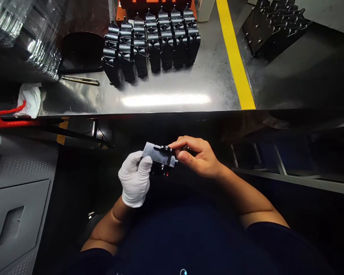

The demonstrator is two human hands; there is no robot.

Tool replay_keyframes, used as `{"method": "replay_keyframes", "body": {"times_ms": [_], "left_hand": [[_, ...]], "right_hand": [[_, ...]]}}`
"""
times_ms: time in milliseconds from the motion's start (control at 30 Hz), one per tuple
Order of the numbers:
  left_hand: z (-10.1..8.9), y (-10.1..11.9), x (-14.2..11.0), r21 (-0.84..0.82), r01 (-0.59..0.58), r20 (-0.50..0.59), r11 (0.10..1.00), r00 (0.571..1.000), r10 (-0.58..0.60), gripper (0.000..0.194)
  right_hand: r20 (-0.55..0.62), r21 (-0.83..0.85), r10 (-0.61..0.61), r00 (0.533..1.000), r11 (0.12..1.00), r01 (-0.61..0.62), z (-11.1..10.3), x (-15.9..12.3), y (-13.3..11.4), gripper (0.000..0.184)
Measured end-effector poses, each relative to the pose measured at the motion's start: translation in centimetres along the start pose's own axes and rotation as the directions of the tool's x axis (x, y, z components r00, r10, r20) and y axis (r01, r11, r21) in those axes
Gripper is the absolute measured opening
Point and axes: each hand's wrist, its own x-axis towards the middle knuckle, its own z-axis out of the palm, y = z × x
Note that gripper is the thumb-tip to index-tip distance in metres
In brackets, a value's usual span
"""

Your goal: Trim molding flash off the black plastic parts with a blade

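Below the table edge, over my lap, my left hand [134,178] in a white glove grips a small dark grey plastic part [158,154] from its left end. My bare right hand [197,156] is closed on the part's right end, thumb and fingers pinching near a small black piece on top of it. The underside of the part is hidden in shadow.
A shiny metal table [166,100] carries several rows of upright black parts [151,44] at the back. A tweezer-like tool [79,80], a white cloth [30,100], a red handle [2,117] and clear plastic trays [23,30] lie left. Yellow tape [235,57] and more black parts [272,25] are right.
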Motion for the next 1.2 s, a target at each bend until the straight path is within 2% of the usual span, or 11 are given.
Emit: {"method": "replay_keyframes", "body": {"times_ms": [67, 133, 267, 367, 600, 700, 833, 967, 1033, 1100, 1200], "left_hand": [[-0.4, 0.2, 0.4, -0.006, 0.060, 0.024, 0.998, 0.998, -0.060, 0.024], [-0.8, 0.3, 0.7, -0.003, 0.062, 0.059, 0.998, 0.996, -0.062, 0.027], [-1.3, 0.4, 1.0, 0.000, -0.089, 0.136, 0.996, 0.987, 0.088, 0.026], [-1.5, 0.5, 1.1, 0.008, -0.140, 0.209, 0.990, 0.969, 0.135, 0.024], [-1.7, 1.2, 1.5, 0.051, -0.008, 0.441, 0.999, 0.897, -0.016, 0.027], [-1.7, 1.2, 1.8, 0.057, 0.028, 0.492, 0.998, 0.869, -0.052, 0.028], [-1.6, 1.0, 1.8, 0.069, 0.093, 0.532, 0.993, 0.839, -0.116, 0.027], [-1.4, 1.3, 1.7, 0.048, 0.115, 0.575, 0.992, 0.809, -0.122, 0.028], [-1.3, 1.7, 1.5, 0.036, 0.086, 0.594, 0.996, 0.800, -0.091, 0.030], [-1.3, 1.9, 1.4, 0.022, 0.033, 0.593, 0.999, 0.804, -0.040, 0.032], [-1.2, 1.8, 1.1, 0.010, -0.094, 0.501, 0.996, 0.862, 0.076, 0.029]], "right_hand": [[-0.016, -0.026, 0.029, 0.999, 0.999, -0.030, -0.1, 0.0, 0.1, 0.038], [-0.033, -0.123, 0.036, 0.999, 0.992, -0.039, -0.3, 0.1, 0.1, 0.033], [0.091, -0.315, -0.061, 0.994, 0.945, 0.087, -0.8, 0.3, 0.0, 0.024], [0.110, -0.364, -0.107, 0.988, 0.921, 0.140, -1.0, 0.4, -0.1, 0.021], [0.168, -0.398, -0.161, 0.973, 0.891, 0.216, -0.6, 0.3, 0.1, 0.016], [0.165, -0.376, -0.153, 0.974, 0.903, 0.205, -0.6, 0.2, 0.0, 0.011], [0.256, -0.330, -0.132, 0.958, 0.919, 0.215, -1.2, 0.0, -0.4, 0.009], [0.314, -0.349, -0.106, 0.944, 0.911, 0.218, -1.5, 0.1, -0.2, 0.012], [0.261, -0.402, -0.089, 0.961, 0.895, 0.191, -1.5, 0.2, 0.1, 0.014], [0.155, -0.428, -0.053, 0.986, 0.896, 0.115, -1.3, 0.1, 0.1, 0.016], [0.050, -0.378, 0.041, 0.998, 0.926, -0.020, -1.4, -0.2, -0.3, 0.022]]}}
